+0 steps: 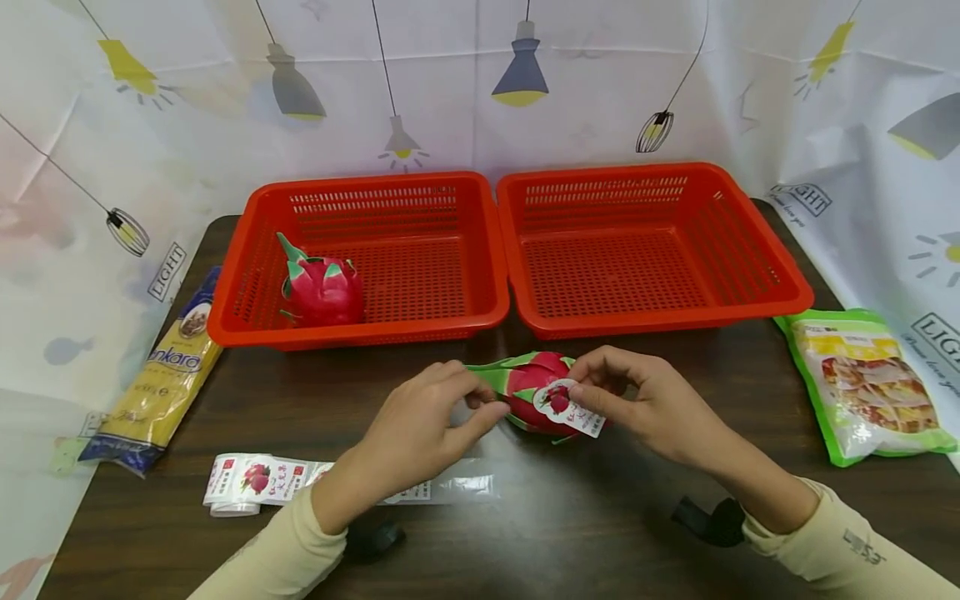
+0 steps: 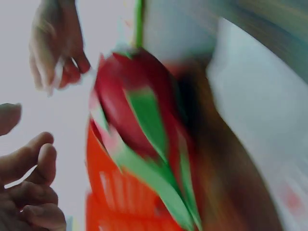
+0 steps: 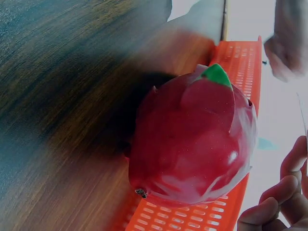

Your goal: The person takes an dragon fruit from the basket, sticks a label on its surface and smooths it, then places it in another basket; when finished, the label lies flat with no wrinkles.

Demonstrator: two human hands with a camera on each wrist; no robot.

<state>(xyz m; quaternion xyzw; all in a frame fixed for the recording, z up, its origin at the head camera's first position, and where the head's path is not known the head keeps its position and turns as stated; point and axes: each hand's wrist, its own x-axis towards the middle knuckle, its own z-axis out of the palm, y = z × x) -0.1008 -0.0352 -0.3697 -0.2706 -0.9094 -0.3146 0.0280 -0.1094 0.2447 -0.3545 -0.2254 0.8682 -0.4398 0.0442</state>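
A red dragon fruit with green leaf tips [image 1: 525, 379] lies on the dark table in front of the baskets. My right hand [image 1: 637, 400] pinches a white label sticker [image 1: 588, 419] printed with a dragon fruit, holding it over the fruit's near right side. Beside the leafy end is my left hand [image 1: 427, 417], its fingers loosely bent with nothing between them. In the left wrist view the fruit [image 2: 130, 110] is blurred, leaves toward the camera. The right wrist view shows its round red side [image 3: 187, 139], with the sticker seen edge-on at the right border.
A second dragon fruit [image 1: 326, 292] sits in the left red basket [image 1: 360, 333]. Another red basket [image 1: 660, 319] stands beside it. A strip of label stickers [image 1: 232, 483] runs under my left forearm. A pasta packet [image 1: 161, 383] lies left, a green-edged food bag [image 1: 870, 383] right.
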